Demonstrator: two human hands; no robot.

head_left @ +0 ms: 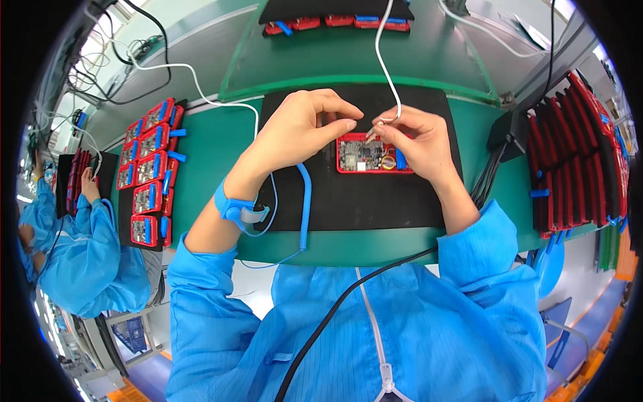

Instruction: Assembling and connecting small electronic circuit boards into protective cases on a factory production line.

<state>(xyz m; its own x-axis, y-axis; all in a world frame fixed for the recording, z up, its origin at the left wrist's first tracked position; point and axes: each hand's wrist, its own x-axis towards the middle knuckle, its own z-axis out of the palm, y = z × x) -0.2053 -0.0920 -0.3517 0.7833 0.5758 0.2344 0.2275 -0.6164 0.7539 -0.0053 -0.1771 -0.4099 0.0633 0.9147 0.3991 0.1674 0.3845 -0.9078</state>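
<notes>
A small circuit board (353, 155) in a red case (372, 173) lies on the black mat (375, 204) before me. A round gold-rimmed part and a blue piece (401, 159) show at its right end. My right hand (425, 142) is over the right part of the case, thumb and fingers pinching the end of a white cable (380, 60) just above the board. The plug itself is mostly hidden by the fingers. My left hand (305, 127) hovers to the left of the case, thumb and fingers apart, holding nothing. A blue wrist strap (232, 206) circles my left wrist.
Red cases with boards (149, 171) stand in rows at left. Stacked red-and-black trays (569, 151) fill the right side beside a black box (507, 136) with cables. A coiled blue cord (305, 208) crosses the mat. Another person (94, 261) works at far left.
</notes>
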